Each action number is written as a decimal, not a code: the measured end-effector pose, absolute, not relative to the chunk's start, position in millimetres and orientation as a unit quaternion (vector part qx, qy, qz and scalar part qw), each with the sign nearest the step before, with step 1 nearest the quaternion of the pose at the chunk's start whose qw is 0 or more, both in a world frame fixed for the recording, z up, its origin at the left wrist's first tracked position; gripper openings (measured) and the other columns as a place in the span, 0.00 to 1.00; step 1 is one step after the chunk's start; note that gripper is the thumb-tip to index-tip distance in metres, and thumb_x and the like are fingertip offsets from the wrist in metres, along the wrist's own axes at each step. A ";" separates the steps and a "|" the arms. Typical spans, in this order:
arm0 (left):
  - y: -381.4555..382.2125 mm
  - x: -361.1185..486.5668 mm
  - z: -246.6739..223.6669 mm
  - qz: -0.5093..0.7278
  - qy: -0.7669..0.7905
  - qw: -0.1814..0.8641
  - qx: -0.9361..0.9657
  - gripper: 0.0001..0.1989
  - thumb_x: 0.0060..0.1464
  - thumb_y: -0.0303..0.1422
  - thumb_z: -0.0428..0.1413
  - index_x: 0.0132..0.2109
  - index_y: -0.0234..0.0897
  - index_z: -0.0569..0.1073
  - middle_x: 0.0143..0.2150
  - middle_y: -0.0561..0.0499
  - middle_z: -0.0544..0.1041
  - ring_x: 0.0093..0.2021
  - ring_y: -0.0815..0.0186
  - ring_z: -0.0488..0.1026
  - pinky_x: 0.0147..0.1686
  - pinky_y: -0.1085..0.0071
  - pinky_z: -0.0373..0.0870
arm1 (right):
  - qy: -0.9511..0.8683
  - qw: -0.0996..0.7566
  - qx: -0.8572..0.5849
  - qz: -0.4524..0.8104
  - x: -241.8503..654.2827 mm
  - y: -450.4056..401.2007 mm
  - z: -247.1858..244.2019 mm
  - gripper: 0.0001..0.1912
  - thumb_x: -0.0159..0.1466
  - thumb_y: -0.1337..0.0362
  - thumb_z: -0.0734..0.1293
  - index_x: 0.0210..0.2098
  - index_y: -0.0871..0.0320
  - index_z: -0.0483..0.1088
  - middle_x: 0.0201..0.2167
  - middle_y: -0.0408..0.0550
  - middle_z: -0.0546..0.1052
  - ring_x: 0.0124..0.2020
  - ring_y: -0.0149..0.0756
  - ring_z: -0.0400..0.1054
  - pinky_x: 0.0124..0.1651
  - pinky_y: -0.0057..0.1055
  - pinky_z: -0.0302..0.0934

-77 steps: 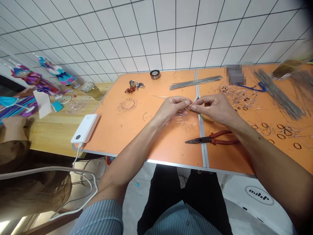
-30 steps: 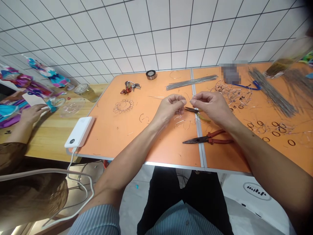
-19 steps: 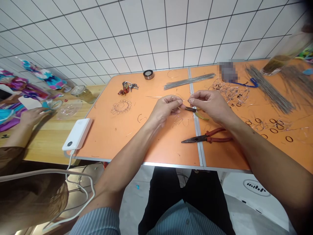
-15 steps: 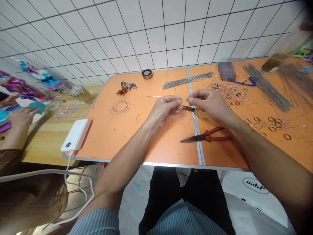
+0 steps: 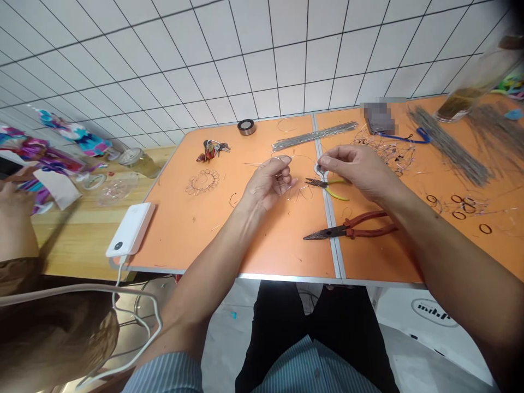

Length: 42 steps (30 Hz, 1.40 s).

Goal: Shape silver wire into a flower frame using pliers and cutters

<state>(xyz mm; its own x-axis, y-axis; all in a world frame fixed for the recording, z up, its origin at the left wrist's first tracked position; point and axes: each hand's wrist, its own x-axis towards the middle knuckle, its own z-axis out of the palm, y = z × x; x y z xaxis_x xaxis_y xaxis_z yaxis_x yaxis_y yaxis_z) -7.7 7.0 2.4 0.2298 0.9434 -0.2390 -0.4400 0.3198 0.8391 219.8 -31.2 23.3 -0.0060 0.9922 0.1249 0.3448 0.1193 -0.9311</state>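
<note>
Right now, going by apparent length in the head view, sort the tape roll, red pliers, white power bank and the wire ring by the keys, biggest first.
Red pliers
White power bank
Wire ring
Tape roll

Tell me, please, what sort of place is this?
Probably a small craft workspace, perhaps for handmade wire work. The orange table bears red-handled pliers, a bundle of straight wires and a wire ring with petal-like loops. Whether it is a home or a shop, I cannot tell.
</note>
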 end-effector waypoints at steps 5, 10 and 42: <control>8.3 -6.5 3.8 0.496 0.394 0.722 0.279 0.12 0.56 0.29 0.74 0.38 0.38 0.77 0.27 0.60 0.74 0.24 0.76 0.71 0.36 0.74 0.80 | -0.596 0.447 -0.560 0.362 217.4 -28.5 18.1 0.02 0.64 0.64 0.80 0.34 0.52 0.86 0.35 0.47 0.86 0.39 0.42 0.76 0.42 0.39 0.67; 8.8 -7.5 -0.1 0.489 0.401 0.716 0.296 0.14 0.54 0.31 0.75 0.38 0.38 0.76 0.29 0.60 0.76 0.25 0.75 0.73 0.37 0.73 0.81 | -0.595 0.452 -0.574 0.335 215.2 -27.5 15.8 0.04 0.65 0.66 0.78 0.34 0.51 0.86 0.36 0.48 0.87 0.40 0.43 0.78 0.45 0.41 0.71; 4.1 -5.4 -4.9 0.472 0.392 0.709 0.349 0.20 0.45 0.36 0.79 0.39 0.40 0.76 0.27 0.61 0.72 0.25 0.74 0.71 0.35 0.72 0.82 | -0.589 0.487 -0.559 0.321 214.8 -31.3 20.2 0.08 0.68 0.68 0.77 0.33 0.51 0.84 0.36 0.47 0.87 0.39 0.41 0.79 0.49 0.41 0.73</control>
